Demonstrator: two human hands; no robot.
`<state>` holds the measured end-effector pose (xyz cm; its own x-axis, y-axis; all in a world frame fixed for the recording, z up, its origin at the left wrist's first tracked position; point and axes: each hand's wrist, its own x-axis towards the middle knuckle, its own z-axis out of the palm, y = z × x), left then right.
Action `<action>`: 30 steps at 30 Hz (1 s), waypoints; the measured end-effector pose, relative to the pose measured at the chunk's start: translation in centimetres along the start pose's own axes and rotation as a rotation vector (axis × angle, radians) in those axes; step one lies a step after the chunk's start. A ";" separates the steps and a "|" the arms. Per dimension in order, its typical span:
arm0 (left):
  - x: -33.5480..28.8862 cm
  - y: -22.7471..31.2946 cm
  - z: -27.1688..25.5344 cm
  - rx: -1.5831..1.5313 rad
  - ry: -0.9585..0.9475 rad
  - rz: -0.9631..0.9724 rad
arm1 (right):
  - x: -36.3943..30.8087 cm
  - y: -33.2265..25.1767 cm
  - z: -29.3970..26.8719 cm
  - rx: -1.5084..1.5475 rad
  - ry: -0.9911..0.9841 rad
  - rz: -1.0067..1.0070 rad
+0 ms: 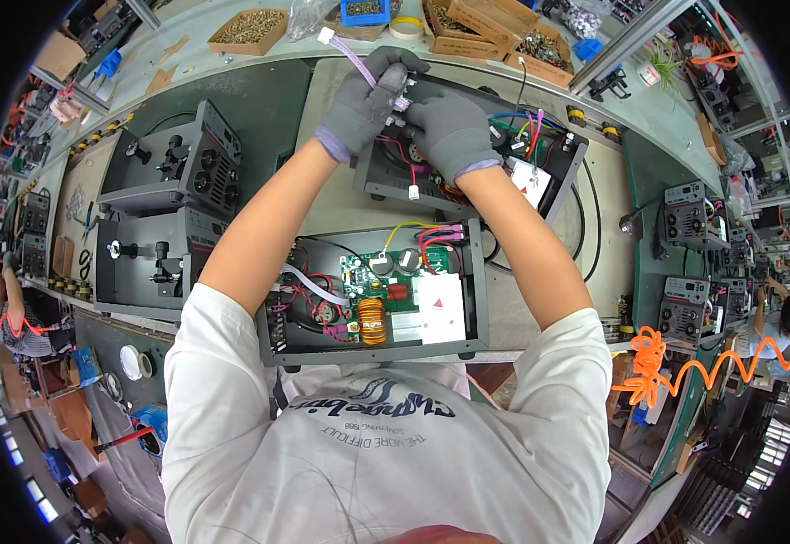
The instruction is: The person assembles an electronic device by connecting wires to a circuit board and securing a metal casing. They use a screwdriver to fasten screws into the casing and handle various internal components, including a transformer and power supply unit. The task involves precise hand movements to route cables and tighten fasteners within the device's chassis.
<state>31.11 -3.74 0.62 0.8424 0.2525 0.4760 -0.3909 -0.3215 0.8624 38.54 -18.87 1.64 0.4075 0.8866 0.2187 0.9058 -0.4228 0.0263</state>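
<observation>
Both my hands wear grey gloves and are over the far open machine housing (562, 186). My left hand (363, 107) is closed around a purple-white wire bundle (351, 60), whose white connector end sticks up past the fingers. Small white connectors (402, 103) show between the two hands. My right hand (454, 134) curls beside them, its fingertips partly hidden; what it pinches is unclear. Inside the far housing are coloured wires and a white sheet (528, 186). A red wire with a small white plug (414, 192) hangs at its near side.
Closest to me stands another open housing (372, 349) with a green circuit board (399, 265) and copper coil (371, 322). Two grey machines (173, 168) stand at left. Boxes of small metal parts (248, 31) line the back shelf. An orange coiled hose (649, 367) hangs at right.
</observation>
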 end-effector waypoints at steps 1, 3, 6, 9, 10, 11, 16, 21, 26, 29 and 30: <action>0.0 -0.2 0.0 -0.003 0.001 0.009 | 0.0 0.1 0.3 -0.012 -0.001 -0.023; 0.1 -0.4 0.0 -0.008 0.003 0.029 | -0.2 0.5 1.1 0.008 0.090 -0.046; 0.2 -0.3 0.0 0.028 -0.004 0.026 | -0.6 0.5 1.5 0.001 0.131 -0.055; 0.1 -0.7 0.1 -0.016 0.009 0.015 | -0.6 0.2 1.6 -0.014 0.133 -0.060; 0.1 -0.7 0.1 -0.027 0.008 0.015 | -0.7 0.2 1.6 -0.019 0.135 -0.061; 0.1 -0.8 0.2 -0.037 0.006 0.016 | -0.7 0.2 1.7 -0.013 0.152 -0.060; 0.2 -1.0 0.2 -0.024 0.014 0.049 | -0.3 0.0 1.9 -0.015 0.184 -0.093; 0.4 -0.7 0.3 0.042 0.003 0.046 | 0.3 0.4 2.5 -0.064 0.187 -0.153; 0.3 -0.3 0.7 -0.009 0.023 0.040 | 0.5 0.4 3.0 -0.046 0.215 -0.133; 0.2 -0.4 0.4 0.004 0.016 0.052 | 0.2 0.0 3.3 -0.008 0.256 -0.099; 0.2 -0.2 0.5 0.012 0.010 0.060 | 0.2 0.1 3.4 -0.012 0.272 -0.099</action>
<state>31.59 -4.04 0.45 0.8138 0.2411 0.5288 -0.4366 -0.3470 0.8301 39.13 -18.13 -1.59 0.2696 0.8417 0.4678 0.9376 -0.3403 0.0720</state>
